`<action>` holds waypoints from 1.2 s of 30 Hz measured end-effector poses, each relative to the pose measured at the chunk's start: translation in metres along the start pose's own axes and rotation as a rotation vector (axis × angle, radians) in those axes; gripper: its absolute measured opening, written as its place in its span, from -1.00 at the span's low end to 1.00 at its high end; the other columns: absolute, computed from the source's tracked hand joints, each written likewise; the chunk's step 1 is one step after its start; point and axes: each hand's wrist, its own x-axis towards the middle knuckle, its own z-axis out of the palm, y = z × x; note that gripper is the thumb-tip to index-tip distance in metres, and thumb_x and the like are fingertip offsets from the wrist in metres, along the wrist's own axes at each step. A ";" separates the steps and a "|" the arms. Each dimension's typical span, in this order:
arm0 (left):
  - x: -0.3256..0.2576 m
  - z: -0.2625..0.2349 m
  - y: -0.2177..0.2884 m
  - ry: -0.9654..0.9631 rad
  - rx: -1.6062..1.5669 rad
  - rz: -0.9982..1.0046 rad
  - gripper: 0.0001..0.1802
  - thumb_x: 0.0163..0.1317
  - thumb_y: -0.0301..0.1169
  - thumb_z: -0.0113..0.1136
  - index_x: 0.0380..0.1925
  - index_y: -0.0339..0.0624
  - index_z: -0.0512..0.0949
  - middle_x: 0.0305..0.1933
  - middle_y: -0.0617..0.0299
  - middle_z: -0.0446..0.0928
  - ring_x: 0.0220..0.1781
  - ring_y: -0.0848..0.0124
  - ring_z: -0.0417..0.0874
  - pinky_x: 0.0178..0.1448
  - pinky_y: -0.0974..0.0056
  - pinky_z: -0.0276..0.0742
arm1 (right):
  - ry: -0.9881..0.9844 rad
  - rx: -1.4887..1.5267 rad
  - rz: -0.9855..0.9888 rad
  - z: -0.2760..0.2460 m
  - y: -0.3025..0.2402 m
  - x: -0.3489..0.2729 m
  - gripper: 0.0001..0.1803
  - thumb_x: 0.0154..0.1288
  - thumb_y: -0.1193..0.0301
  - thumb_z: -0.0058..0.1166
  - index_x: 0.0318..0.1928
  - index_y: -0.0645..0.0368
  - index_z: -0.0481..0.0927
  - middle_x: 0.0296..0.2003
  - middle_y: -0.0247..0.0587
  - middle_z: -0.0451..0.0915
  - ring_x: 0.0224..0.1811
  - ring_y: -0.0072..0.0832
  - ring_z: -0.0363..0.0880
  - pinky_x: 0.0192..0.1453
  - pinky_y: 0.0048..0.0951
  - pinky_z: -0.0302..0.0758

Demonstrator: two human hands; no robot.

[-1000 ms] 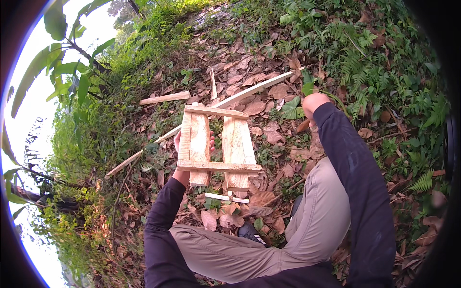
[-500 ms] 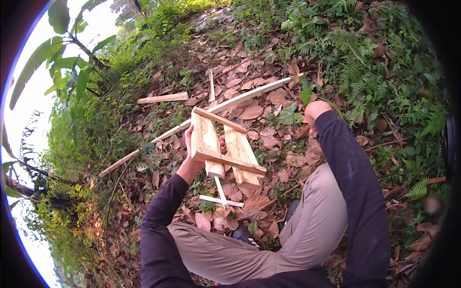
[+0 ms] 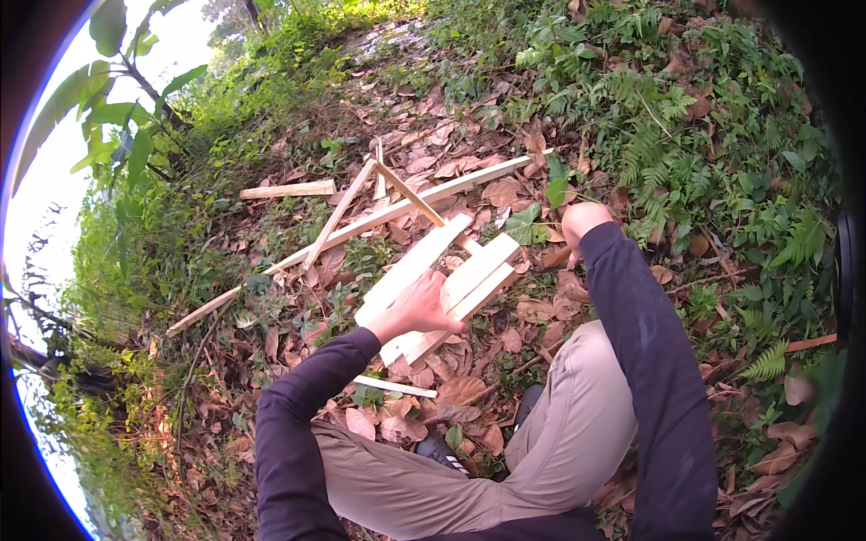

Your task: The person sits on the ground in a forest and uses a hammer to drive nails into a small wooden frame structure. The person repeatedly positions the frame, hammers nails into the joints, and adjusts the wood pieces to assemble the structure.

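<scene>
My left hand [image 3: 417, 305] lies over a small slatted wooden frame [image 3: 487, 281], its fingers reaching into the gap between the pale boards and its thumb along one of them. The boards' flat faces are turned up and tilted. Beyond them, two narrow wooden strips [image 3: 341, 213] meet at a point; I cannot tell how they join the frame. My right hand [image 3: 585, 222] is low over the leaf litter, right of the frame and apart from it. Its wrist is bent and the fingers are mostly hidden, so whatever they touch does not show.
A long wooden batten [image 3: 474, 182] lies diagonally behind the frame. Further back are a short wooden piece [image 3: 289, 189] and a thin upright splinter. A white strip [image 3: 395, 387] lies near my shoe [image 3: 437, 453]. Dry leaves cover the ground, with ferns [image 3: 636, 153] at right and brush at left.
The slatted frame has been turned over in my left hand: its crosspieces faced up before, now its boards do. My left hand has come from its side to on top. My right hand has barely moved.
</scene>
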 end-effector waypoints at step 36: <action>0.223 0.117 -0.052 0.383 -0.047 0.026 -0.81 0.28 -0.40 0.15 -0.32 -0.37 0.54 -0.36 -0.16 0.63 -0.24 -0.12 0.73 -0.15 -0.10 0.66 | 0.045 0.097 0.009 -0.025 -0.010 0.031 -0.51 0.01 0.17 0.57 -0.13 0.24 0.75 -0.17 0.00 0.77 -0.05 -0.14 0.77 0.02 -0.20 0.68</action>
